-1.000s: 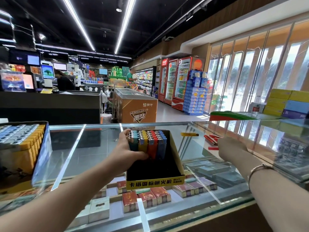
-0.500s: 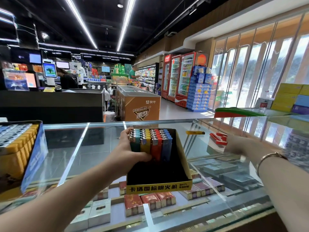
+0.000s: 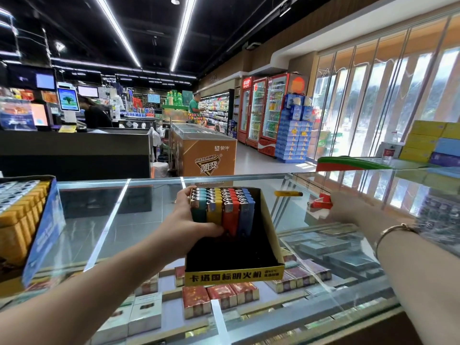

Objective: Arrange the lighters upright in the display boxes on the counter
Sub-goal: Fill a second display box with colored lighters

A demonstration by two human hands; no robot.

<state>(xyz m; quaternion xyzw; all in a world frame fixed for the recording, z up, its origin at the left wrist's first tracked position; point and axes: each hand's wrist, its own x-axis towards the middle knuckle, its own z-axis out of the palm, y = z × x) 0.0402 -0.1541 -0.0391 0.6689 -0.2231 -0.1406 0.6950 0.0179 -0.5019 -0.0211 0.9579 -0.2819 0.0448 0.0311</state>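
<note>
- Your left hand (image 3: 189, 221) braces the standing block of lighters (image 3: 222, 210) at the far end of the display box (image 3: 270, 225); fingers wrap the block's left side and the thumb presses its near face. The near half of the box is bare.
- Your right hand (image 3: 346, 207) is out to the right, at the loose red lighters (image 3: 319, 202) lying flat on the glass counter (image 3: 104, 220). It is blurred, so you cannot tell whether the fingers have closed on one.
- A yellow lighter (image 3: 288, 193) lies flat just beyond the box's far right corner, its long axis running left to right.
- The loose lighters lie right of the box, nearer your right hand. Being flat, each likely needs turning upright, metal head up, before it goes against the block's near face.
</note>
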